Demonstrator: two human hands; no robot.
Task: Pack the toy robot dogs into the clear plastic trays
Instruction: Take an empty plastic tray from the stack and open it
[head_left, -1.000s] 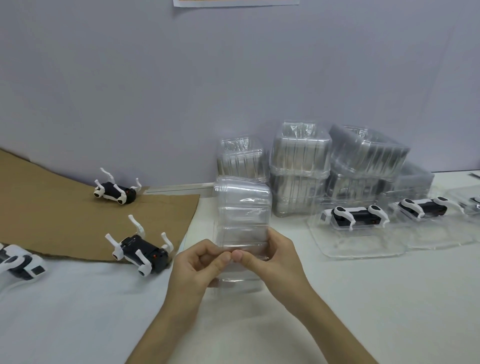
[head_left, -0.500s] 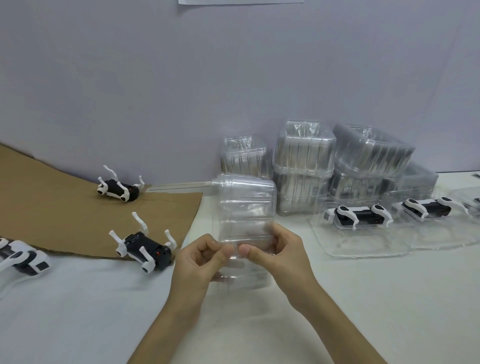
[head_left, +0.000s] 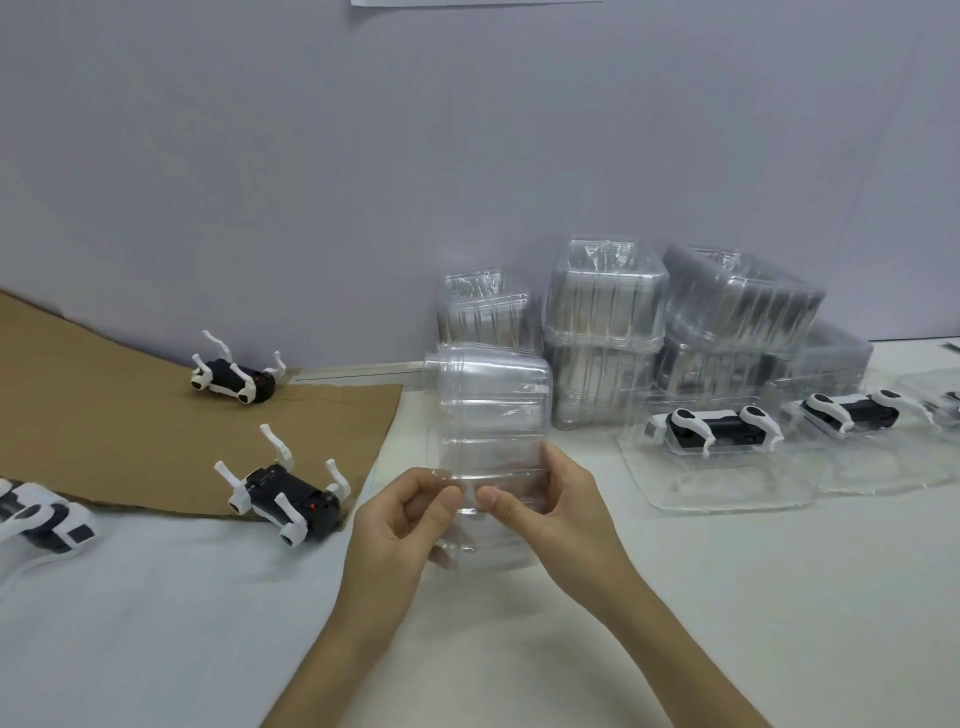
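Observation:
Both hands hold a stack of clear plastic trays (head_left: 488, 415) upright in front of me. My left hand (head_left: 400, 519) pinches its near edge, and my right hand (head_left: 545, 509) grips it from the right with the thumb on the front. Two black-and-white toy robot dogs lie on their backs on the brown cardboard (head_left: 104, 436), one near (head_left: 285, 493) and one far (head_left: 234, 376). A third dog (head_left: 41, 514) lies at the left edge. Two more dogs (head_left: 711, 428) (head_left: 857, 410) sit packed in flat trays on the right.
Piles of stacked clear trays (head_left: 608, 332) stand against the grey wall behind the held stack. Flat packed trays (head_left: 727, 488) spread over the white table on the right. White table surface (head_left: 779, 597) lies in front of me.
My thumbs have shifted slightly apart on the tray stack's near edge, and the stack has tilted a little. The dogs have not moved.

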